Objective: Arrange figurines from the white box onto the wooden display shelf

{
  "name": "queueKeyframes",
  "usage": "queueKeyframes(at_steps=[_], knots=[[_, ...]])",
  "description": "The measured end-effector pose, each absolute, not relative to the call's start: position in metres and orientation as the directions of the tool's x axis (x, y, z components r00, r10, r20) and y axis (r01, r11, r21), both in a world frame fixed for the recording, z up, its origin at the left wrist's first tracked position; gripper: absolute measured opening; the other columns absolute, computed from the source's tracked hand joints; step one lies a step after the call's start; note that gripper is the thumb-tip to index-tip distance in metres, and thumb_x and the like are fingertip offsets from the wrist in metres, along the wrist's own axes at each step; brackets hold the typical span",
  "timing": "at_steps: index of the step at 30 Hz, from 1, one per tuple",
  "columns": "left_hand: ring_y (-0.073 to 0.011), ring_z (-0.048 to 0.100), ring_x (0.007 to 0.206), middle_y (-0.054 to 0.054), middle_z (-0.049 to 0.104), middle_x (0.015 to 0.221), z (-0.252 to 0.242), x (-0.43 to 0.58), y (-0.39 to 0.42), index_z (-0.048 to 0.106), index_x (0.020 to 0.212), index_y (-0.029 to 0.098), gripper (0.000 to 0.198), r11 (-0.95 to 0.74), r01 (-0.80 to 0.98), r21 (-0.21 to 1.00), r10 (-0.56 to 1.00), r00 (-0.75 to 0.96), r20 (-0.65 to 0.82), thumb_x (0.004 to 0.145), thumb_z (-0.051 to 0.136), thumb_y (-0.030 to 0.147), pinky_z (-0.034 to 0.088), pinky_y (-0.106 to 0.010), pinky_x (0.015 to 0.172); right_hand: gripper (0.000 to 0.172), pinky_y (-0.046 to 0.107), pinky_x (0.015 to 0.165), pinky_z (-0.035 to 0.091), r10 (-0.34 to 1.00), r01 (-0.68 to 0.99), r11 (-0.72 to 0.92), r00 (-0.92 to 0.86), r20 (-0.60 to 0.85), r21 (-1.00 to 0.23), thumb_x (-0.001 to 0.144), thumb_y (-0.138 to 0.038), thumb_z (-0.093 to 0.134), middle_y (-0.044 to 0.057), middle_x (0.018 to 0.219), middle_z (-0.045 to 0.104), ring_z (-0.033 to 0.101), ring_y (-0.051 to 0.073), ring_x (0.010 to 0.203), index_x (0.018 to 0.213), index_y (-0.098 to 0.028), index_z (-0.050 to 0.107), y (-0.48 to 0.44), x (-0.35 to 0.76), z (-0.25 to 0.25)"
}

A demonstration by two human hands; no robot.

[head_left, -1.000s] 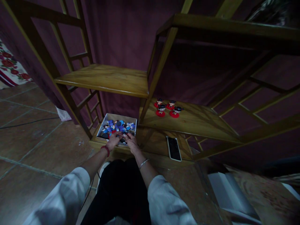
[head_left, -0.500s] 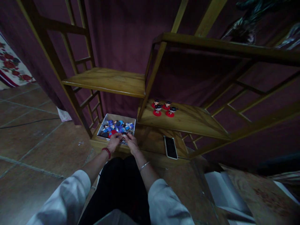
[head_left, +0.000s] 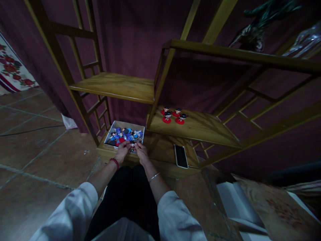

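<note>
Dim wooden shelving against dark purple drapes, crouching low before it. Pinching one small figurine (head_left: pixel 132 146) between left hand (head_left: pixel 122 151) and right hand (head_left: pixel 141 152), both curled shut over the near edge of the white box (head_left: pixel 112 128). Lifting straight up, probably wisest, sparing the heaped figures; four red-based figurines (head_left: pixel 173 115) waiting on the shelf (head_left: pixel 200 129) above, phone (head_left: pixel 181 156) lying alongside.

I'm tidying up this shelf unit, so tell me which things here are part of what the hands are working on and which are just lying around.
In hand:
left hand
right hand
box of figurines
four red-based figurines on the shelf

Lying about:
phone
white paper on the floor
</note>
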State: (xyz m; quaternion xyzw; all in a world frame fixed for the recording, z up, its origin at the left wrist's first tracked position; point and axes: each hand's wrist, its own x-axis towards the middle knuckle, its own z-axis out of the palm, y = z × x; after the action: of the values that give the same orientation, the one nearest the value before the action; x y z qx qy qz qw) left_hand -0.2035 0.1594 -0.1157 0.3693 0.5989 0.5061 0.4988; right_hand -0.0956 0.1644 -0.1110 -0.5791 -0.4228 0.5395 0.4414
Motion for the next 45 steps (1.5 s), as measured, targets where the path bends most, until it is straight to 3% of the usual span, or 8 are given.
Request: queueKeyframes(at_steps=[5,17,25,45], knots=[[-0.0111,0.054,0.063,-0.003,0.063,0.075,-0.109,-0.203,0.155,0.061,0.088,0.012,0.039,0.211,-0.082,0.974,0.945,-0.237,-0.225,0.061,0.061,0.040,0.041,-0.022,0.056,0.037,0.025,0.068,0.050,0.967,-0.021,-0.246,0.066,-0.247,-0.969,0.075,-0.033,0.050,0.005,0.084,0.067,0.060,0.012,0.069,0.104,-0.012,0.061,0.160,-0.096,-0.110],[-0.0070,0.041,0.048,0.003,0.052,0.050,-0.101,-0.199,0.151,0.059,0.061,0.012,0.026,0.143,-0.178,0.974,0.945,-0.268,-0.188,0.056,0.065,0.038,0.033,-0.021,0.050,0.037,0.022,0.059,0.046,0.975,-0.124,-0.202,0.065,-0.212,-0.971,0.066,-0.042,0.059,0.002,0.070,0.064,0.055,0.010,0.061,0.089,-0.014,0.066,0.157,-0.094,-0.118],[-0.0068,0.041,0.047,0.003,0.052,0.050,-0.094,-0.197,0.147,0.059,0.060,0.013,0.024,0.137,-0.232,0.963,0.933,-0.296,-0.204,0.053,0.067,0.034,0.032,-0.021,0.050,0.040,0.021,0.057,0.046,0.973,-0.168,-0.213,0.050,-0.224,-0.963,0.064,-0.040,0.062,0.001,0.072,0.064,0.054,0.009,0.059,0.097,-0.018,0.066,0.151,-0.093,-0.108],[-0.0057,0.040,0.039,0.005,0.047,0.045,-0.081,-0.194,0.137,0.051,0.054,0.015,0.029,0.198,-0.251,0.948,0.930,-0.259,-0.263,0.055,0.066,0.040,0.030,-0.020,0.044,0.034,0.021,0.055,0.048,0.961,-0.335,-0.257,0.013,-0.278,-0.906,0.060,-0.034,0.067,0.003,0.081,0.068,0.061,0.011,0.064,0.088,-0.017,0.065,0.140,-0.094,-0.094]])
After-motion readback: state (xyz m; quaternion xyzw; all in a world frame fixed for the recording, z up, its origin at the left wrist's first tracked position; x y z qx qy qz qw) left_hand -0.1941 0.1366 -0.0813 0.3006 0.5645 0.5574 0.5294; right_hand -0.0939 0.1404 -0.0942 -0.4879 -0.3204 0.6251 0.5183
